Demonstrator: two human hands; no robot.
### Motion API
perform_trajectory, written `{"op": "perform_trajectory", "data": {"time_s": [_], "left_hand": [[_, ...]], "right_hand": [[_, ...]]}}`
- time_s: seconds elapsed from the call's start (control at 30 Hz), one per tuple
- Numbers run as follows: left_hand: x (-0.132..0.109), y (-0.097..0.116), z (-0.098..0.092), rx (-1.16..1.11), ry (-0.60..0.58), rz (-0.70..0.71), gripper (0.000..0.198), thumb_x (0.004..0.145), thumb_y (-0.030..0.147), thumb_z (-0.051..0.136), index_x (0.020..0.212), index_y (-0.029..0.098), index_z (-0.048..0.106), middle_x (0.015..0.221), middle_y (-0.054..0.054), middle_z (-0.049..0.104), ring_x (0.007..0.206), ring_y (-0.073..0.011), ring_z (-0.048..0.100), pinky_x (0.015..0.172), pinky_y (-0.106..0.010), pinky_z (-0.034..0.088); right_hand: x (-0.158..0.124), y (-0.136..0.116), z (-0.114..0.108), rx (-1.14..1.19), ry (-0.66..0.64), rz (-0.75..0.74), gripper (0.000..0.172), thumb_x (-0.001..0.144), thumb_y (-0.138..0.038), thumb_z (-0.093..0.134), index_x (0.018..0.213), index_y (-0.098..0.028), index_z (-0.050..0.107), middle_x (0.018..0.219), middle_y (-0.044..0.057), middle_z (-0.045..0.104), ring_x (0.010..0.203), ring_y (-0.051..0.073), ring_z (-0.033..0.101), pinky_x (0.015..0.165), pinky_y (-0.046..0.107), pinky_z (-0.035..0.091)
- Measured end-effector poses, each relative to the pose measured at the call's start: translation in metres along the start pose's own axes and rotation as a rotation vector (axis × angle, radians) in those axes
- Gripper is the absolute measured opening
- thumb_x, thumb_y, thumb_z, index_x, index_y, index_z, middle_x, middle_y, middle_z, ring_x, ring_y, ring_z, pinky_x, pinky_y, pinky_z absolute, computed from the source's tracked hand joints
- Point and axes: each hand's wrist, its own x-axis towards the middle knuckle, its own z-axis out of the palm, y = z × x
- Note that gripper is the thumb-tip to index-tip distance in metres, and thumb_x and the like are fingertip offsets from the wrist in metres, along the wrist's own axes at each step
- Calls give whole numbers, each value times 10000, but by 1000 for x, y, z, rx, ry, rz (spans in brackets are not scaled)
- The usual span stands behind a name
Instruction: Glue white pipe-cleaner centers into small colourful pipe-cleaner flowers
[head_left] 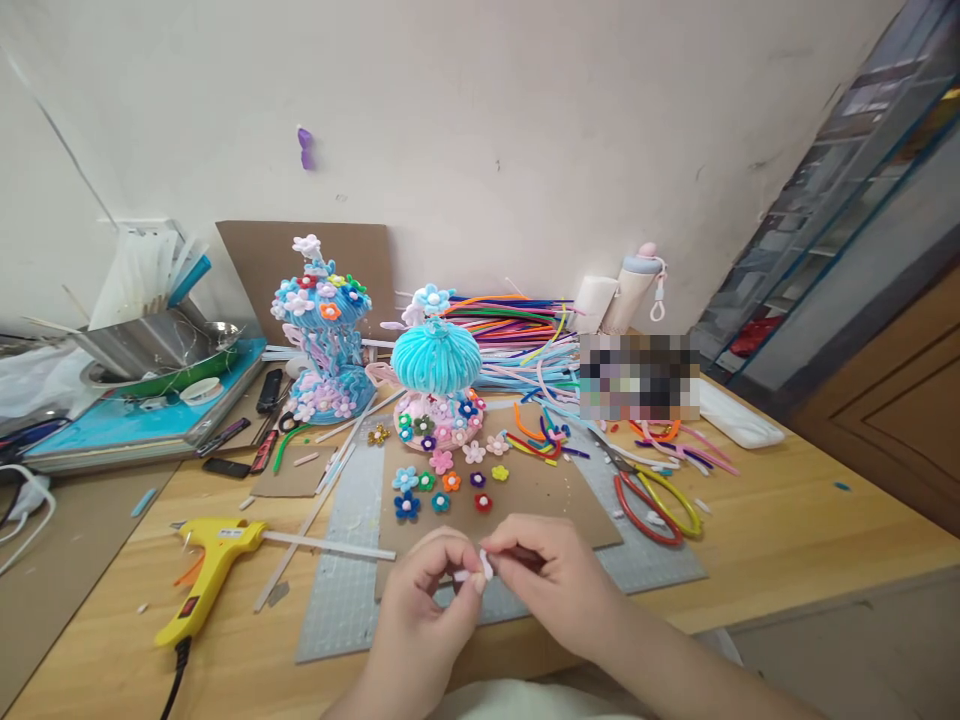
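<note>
Close to the table's front edge, my left hand (pixel 433 605) pinches a short, pale, whitish-pink pipe cleaner (pixel 486 566) between thumb and forefinger. The fingertips of my right hand (pixel 551 580) are closed on its other side, partly covering it. Beyond my hands, small pipe-cleaner flowers lie in rows on a cardboard sheet (pixel 540 510), among them a dark blue flower (pixel 407 506) and a red flower (pixel 483 502). Behind them stands a turquoise domed pipe-cleaner piece (pixel 436 358) with flowers around its base. A taller blue flowered piece (pixel 322 335) stands to its left.
A yellow glue gun (pixel 214 565) with a glue stick in it lies at left. Red-and-yellow-handled scissors (pixel 649 505) lie at right on the grey cutting mat (pixel 341 600). Pipe-cleaner bundles (pixel 517 330) line the wall. A metal bowl (pixel 150 345) sits at far left.
</note>
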Motion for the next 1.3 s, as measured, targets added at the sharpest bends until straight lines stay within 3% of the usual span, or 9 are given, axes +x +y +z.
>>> {"op": "perform_trajectory", "data": {"time_s": [0.13, 0.27, 0.43, 0.6, 0.77, 0.93, 1.03, 1.2, 1.3], "left_hand": [[2, -3, 0, -90, 74, -99, 111, 803, 258, 548, 721, 184, 539, 697, 6, 514, 649, -137, 488, 601, -231, 410], [1, -1, -2, 81, 119, 17, 93, 816, 208, 525, 727, 187, 540, 709, 2, 531, 670, -141, 501, 625, -235, 405], [-2, 7, -5, 243, 6, 184, 119, 797, 123, 515, 699, 188, 531, 687, 8, 530, 661, -133, 508, 619, -226, 384], [-1, 9, -5, -8, -36, 52, 91, 789, 186, 557, 698, 186, 555, 691, 10, 511, 665, -133, 501, 628, -231, 401], [3, 1, -3, -128, 95, -102, 118, 796, 270, 577, 722, 185, 544, 692, 9, 516, 641, -131, 486, 594, -232, 408], [0, 2, -4, 203, 99, 130, 94, 807, 164, 536, 721, 191, 565, 692, 5, 540, 647, -133, 505, 608, -232, 398], [-1, 8, -6, 275, -2, 228, 122, 795, 120, 522, 707, 190, 569, 688, 1, 540, 654, -136, 518, 605, -232, 395], [0, 10, -8, 27, -47, 96, 99, 788, 186, 570, 690, 181, 580, 673, -1, 525, 649, -138, 515, 614, -237, 407], [1, 5, -6, -141, 28, 6, 128, 777, 252, 610, 682, 174, 575, 672, 4, 502, 644, -131, 495, 601, -229, 408]], "right_hand": [[-4, -7, -1, -295, -68, -161, 188, 852, -114, 444, 706, -173, 547, 635, -10, 525, 592, 109, 459, 554, 226, 294], [-10, -19, -9, -414, -153, -266, 167, 871, -122, 409, 760, -170, 524, 688, 8, 543, 608, 119, 444, 572, 244, 290], [-4, -19, -15, -150, -71, -153, 142, 881, -154, 445, 806, -171, 564, 712, 2, 572, 643, 109, 499, 601, 219, 341], [2, -7, -4, 192, -33, 85, 91, 859, -200, 522, 795, -169, 579, 705, -5, 585, 634, 106, 524, 567, 189, 382], [-6, -12, -1, -210, -81, -147, 192, 872, -137, 433, 706, -170, 524, 648, -14, 513, 597, 105, 441, 567, 229, 308], [-8, -26, -16, -355, -150, -244, 176, 868, -130, 415, 742, -163, 532, 670, 2, 536, 604, 114, 438, 585, 251, 305], [-2, -25, -19, -113, -106, -76, 146, 861, -155, 449, 770, -166, 561, 689, -2, 565, 622, 107, 478, 581, 228, 334], [8, -13, -9, 471, -107, 275, 104, 772, -253, 590, 764, -160, 543, 640, -31, 530, 572, 90, 465, 527, 196, 356], [5, -12, -1, 385, -61, 262, 122, 798, -272, 571, 760, -156, 560, 605, -38, 495, 533, 80, 417, 490, 191, 324]]}}
